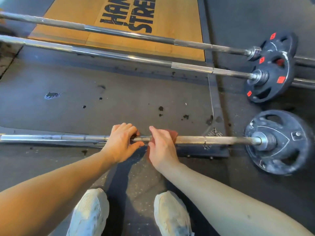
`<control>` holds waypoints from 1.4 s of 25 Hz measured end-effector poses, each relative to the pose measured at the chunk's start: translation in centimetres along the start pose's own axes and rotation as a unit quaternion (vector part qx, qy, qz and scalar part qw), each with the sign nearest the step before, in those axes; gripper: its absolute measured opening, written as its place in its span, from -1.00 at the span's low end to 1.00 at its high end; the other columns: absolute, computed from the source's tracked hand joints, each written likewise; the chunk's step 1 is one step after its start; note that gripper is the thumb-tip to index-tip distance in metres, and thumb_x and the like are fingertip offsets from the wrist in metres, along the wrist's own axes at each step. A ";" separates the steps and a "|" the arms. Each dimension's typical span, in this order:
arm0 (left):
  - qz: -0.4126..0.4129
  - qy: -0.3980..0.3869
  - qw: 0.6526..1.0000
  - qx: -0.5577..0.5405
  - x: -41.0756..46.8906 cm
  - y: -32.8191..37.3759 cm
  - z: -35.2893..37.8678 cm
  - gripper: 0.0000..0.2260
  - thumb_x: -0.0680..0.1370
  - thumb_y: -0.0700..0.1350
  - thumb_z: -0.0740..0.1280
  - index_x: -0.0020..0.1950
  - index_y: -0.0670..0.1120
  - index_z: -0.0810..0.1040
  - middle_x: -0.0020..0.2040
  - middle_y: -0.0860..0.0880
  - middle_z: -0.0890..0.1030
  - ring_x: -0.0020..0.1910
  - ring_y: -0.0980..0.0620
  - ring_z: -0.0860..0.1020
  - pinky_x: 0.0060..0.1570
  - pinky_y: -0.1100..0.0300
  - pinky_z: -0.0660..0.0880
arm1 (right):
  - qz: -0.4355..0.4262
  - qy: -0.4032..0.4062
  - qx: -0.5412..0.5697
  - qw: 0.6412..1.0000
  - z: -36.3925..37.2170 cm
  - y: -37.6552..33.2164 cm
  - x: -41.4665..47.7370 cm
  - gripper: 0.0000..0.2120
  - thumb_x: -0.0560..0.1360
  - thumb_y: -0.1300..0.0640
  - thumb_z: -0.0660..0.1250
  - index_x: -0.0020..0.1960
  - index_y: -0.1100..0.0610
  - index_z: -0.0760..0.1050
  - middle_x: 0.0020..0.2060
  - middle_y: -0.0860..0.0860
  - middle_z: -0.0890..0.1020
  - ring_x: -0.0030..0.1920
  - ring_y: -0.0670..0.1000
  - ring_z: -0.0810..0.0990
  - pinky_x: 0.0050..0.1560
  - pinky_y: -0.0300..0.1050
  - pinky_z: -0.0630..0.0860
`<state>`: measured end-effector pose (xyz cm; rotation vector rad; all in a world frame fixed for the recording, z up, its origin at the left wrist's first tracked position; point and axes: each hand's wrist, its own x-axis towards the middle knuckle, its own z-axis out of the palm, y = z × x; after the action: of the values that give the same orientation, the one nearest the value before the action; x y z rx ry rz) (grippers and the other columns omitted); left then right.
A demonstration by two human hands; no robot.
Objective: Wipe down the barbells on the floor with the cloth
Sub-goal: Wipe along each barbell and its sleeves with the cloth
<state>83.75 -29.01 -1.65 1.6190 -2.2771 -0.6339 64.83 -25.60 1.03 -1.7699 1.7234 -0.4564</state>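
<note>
The reddish-brown cloth (173,133) is draped over the shaft of the nearest barbell (213,140), which lies across the view on the dark rubber floor (85,99), just ahead of the person's feet. The right hand (162,147) lies on top of the cloth and clasps it against the bar. Its fingers bend over the far side, and cloth shows both beyond the knuckles and under the heel of the hand. Just beside it, with a short bare stretch of steel between them, the left hand (121,142) grips the same bar directly, fingers curled over the top and thumb reaching along the near side. Right of the cloth the shaft looks dull and rough; left of the hands it is brighter and shinier.

At the right end of this bar sits a worn grey weight plate (279,142) with cut-out grip holes, standing on its edge on the floor. Farther away, two more barbells lie roughly parallel, slanting down to the right: the middle barbell (119,56) and the far barbell (119,32). Each carries a black plate with red markings (271,79) at its right end, and the two plates overlap in this view. Both bars cross a wooden lifting platform (170,17) printed with partly cut-off black lettering. The rubber between platform and near bar is pitted with dark spots. At the bottom, two pale mesh shoes (90,213) point toward the bar, set between the bare forearms.
</note>
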 end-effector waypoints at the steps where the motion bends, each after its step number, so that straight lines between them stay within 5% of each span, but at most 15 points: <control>1: 0.001 0.014 1.000 0.000 -0.1 -0.1 0.2 -0.81 0.51 0.13 0.46 -0.02 0.09 0.53 -0.11 0.15 0.48 -0.09 0.09 0.40 0.15 0.08 0.29 | -0.021 -0.010 -0.040 0.999 0.5 -0.1 0.2 -0.46 0.64 0.25 0.29 0.58 0.06 0.28 0.54 0.01 0.31 0.51 0.02 0.26 0.46 -0.06 0.34; 7: 0.027 0.026 0.999 -0.007 0.3 0.0 0.7 -0.79 0.53 0.17 0.37 -0.03 0.05 0.56 -0.11 0.12 0.50 -0.08 0.08 0.42 0.20 0.08 0.24 | -0.061 -0.038 -0.152 0.986 -2.9 5.8 -0.6 -0.31 0.56 0.34 0.38 0.59 -0.02 0.26 0.56 -0.04 0.24 0.57 0.03 0.16 0.33 0.15 0.53; 10: 0.023 0.016 1.000 -0.011 0.6 -0.2 0.7 -0.77 0.54 0.19 0.34 -0.02 0.05 0.55 -0.09 0.11 0.51 -0.05 0.06 0.43 0.24 0.06 0.23 | -0.053 -0.004 -0.148 0.988 -5.7 9.4 -1.0 -0.38 0.56 0.40 0.33 0.57 0.08 0.33 0.55 -0.01 0.33 0.57 0.02 0.22 0.47 0.14 0.40; 14: 0.010 -0.008 1.000 -0.012 1.5 -0.5 0.3 -0.79 0.55 0.17 0.41 -0.02 0.06 0.54 -0.09 0.11 0.50 -0.05 0.04 0.44 0.26 0.01 0.24 | 0.069 0.048 -0.107 0.991 -8.7 11.7 -1.2 -0.41 0.61 0.27 0.35 0.59 0.06 0.28 0.56 -0.03 0.32 0.57 0.02 0.25 0.56 0.09 0.20; 18: -0.020 -0.036 0.999 -0.027 2.9 -0.6 -0.4 -0.82 0.53 0.15 0.44 -0.04 0.10 0.51 -0.09 0.14 0.51 -0.04 0.07 0.44 0.30 0.03 0.19 | 0.063 0.108 -0.081 0.989 -8.4 11.7 0.5 -0.66 0.64 0.09 0.33 0.41 0.02 0.53 0.59 -0.02 0.26 0.57 0.04 0.16 0.51 0.04 0.15; 23: -0.045 -0.058 0.997 -0.021 5.1 -0.9 -1.2 -0.83 0.54 0.14 0.43 -0.08 0.10 0.52 -0.13 0.15 0.52 -0.04 0.05 0.42 0.30 -0.03 0.19 | 0.033 0.214 -0.042 0.975 -6.3 11.1 2.3 -0.72 0.62 0.29 0.32 0.30 0.22 0.61 0.24 0.08 0.64 0.32 0.16 0.48 0.39 0.24 0.41; 25: -0.054 -0.058 0.997 -0.006 6.1 -1.0 -1.5 -0.83 0.54 0.15 0.42 -0.07 0.11 0.51 -0.13 0.15 0.51 -0.02 0.03 0.40 0.30 -0.07 0.20 | -0.009 0.210 -0.025 0.977 -3.5 7.9 3.7 -0.72 0.60 0.32 0.32 0.29 0.25 0.61 0.21 0.08 0.65 0.28 0.16 0.50 0.42 0.09 0.42; 27: -0.070 -0.059 0.996 0.017 7.2 -0.7 -1.8 -0.83 0.55 0.17 0.40 -0.04 0.11 0.51 -0.08 0.12 0.52 0.03 0.01 0.40 0.32 -0.10 0.21 | 0.006 0.150 0.025 0.988 -1.1 3.8 4.9 -0.69 0.63 0.31 0.29 0.35 0.23 0.57 0.30 0.05 0.60 0.35 0.05 0.45 0.42 -0.42 0.21; 29: -0.085 -0.040 0.995 0.042 7.9 -0.5 -1.7 -0.84 0.56 0.17 0.39 0.00 0.13 0.51 0.00 0.09 0.51 0.08 -0.02 0.41 0.33 -0.13 0.22 | 0.016 0.110 0.050 0.992 -0.9 2.5 6.1 -0.67 0.64 0.32 0.27 0.38 0.22 0.55 0.35 0.04 0.56 0.38 -0.01 0.42 0.29 -0.64 0.03; 32: -0.112 0.005 0.993 0.018 8.5 0.1 -1.1 -0.87 0.57 0.10 0.40 0.03 0.13 0.50 0.04 0.07 0.49 0.10 -0.04 0.38 0.31 -0.15 0.23 | -0.056 0.130 0.024 0.990 -4.1 7.9 6.9 -0.66 0.58 0.42 0.27 0.31 0.25 0.60 0.29 0.10 0.63 0.34 0.12 0.53 0.46 -0.45 0.12; 35: -0.138 0.008 0.990 -0.026 9.1 0.4 -0.8 -0.90 0.59 0.08 0.39 0.02 0.12 0.51 0.04 0.07 0.50 0.09 -0.04 0.35 0.30 -0.16 0.23 | 0.033 0.189 -0.006 0.981 -9.5 14.9 6.8 -0.66 0.57 0.41 0.30 0.29 0.23 0.63 0.30 0.06 0.62 0.37 0.10 0.54 0.54 -0.08 0.27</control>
<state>80.71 -37.61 -0.98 1.9238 -2.0223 -0.7330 48.02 -33.47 -2.56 -1.7092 2.0371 -0.7967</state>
